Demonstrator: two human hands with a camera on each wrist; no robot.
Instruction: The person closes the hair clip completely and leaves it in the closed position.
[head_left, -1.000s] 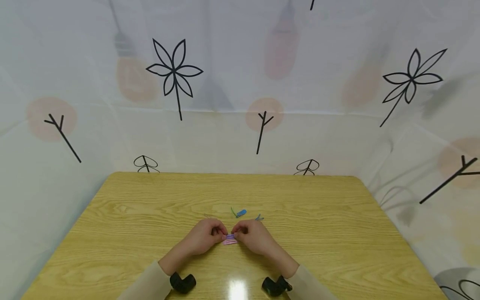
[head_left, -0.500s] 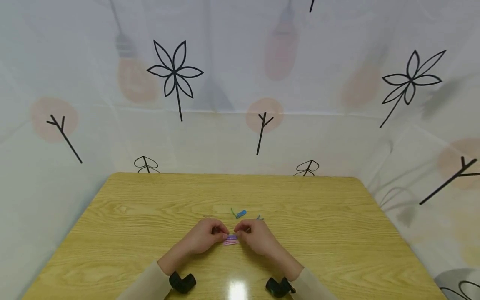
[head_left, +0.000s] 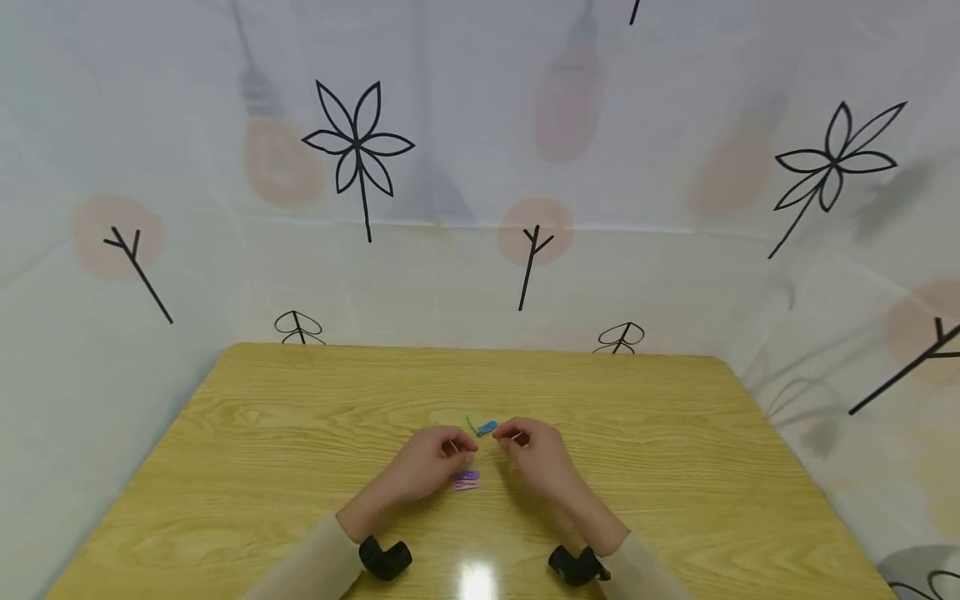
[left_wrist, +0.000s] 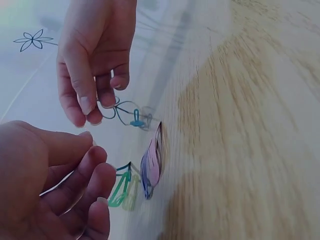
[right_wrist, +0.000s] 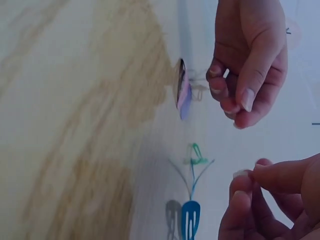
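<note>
1. The purple clip [head_left: 467, 475] is lying on the desk [head_left: 300, 417], in front of the person.
2. The pink clip [head_left: 467, 486] is lying alongside the purple clip, on its nearer side; whether the two are touching is hard to tell.
3. The green clip [head_left: 472, 426] is lying beyond the purple clip, and the blue clip [head_left: 487, 428] is lying beyond it too, a little to its right.
4. The left hand [head_left: 431, 460] is hovering near the purple clip's left end; its fingers are bending loosely with a narrow gap to the thumb, holding nothing visible.
5. The right hand [head_left: 543, 457] is hovering beyond and right of the purple clip, nearest the blue clip; its fingers are curving loosely, the thumb close, with nothing visibly held.
6. Pale cloth [head_left: 450, 287] is hanging well beyond the purple clip.
</note>
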